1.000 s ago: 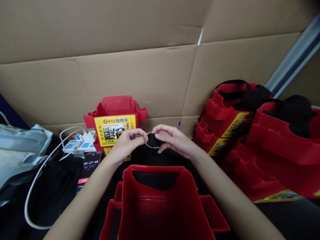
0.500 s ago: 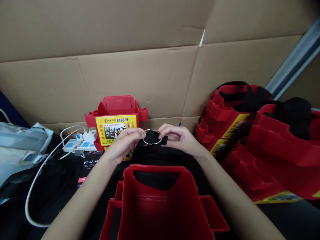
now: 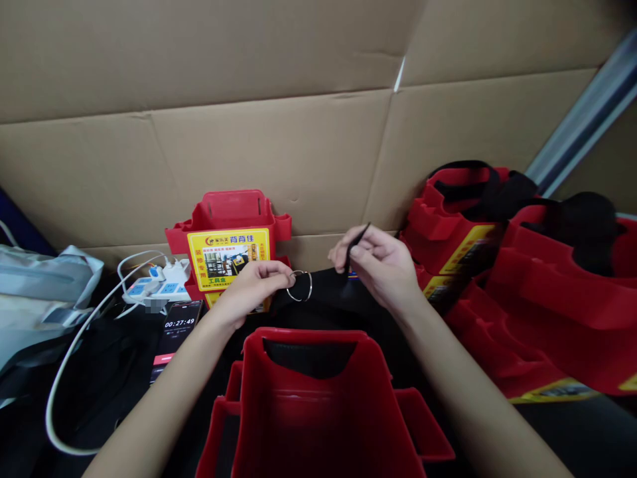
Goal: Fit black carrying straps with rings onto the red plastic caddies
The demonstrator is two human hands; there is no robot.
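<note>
Metal rings [image 3: 300, 286] are pinched by the left hand [image 3: 253, 287] just behind the red tool box [image 3: 318, 405]; the black strap [image 3: 343, 277], already threaded through, is gripped at its end by the right hand [image 3: 383, 265], tightening judged unfinished

A dark work surface [image 3: 587, 431] carries everything. A red tool box [image 3: 318, 411] stands at the near middle, a labelled red box [image 3: 229, 239] at the far side against the cardboard wall [image 3: 298, 146]. Stacked red boxes [image 3: 522, 279] fill the right. At left lie a phone [image 3: 174, 332], a power strip [image 3: 154, 285], a white cable [image 3: 64, 385] and a grey bag [image 3: 40, 299].
</note>
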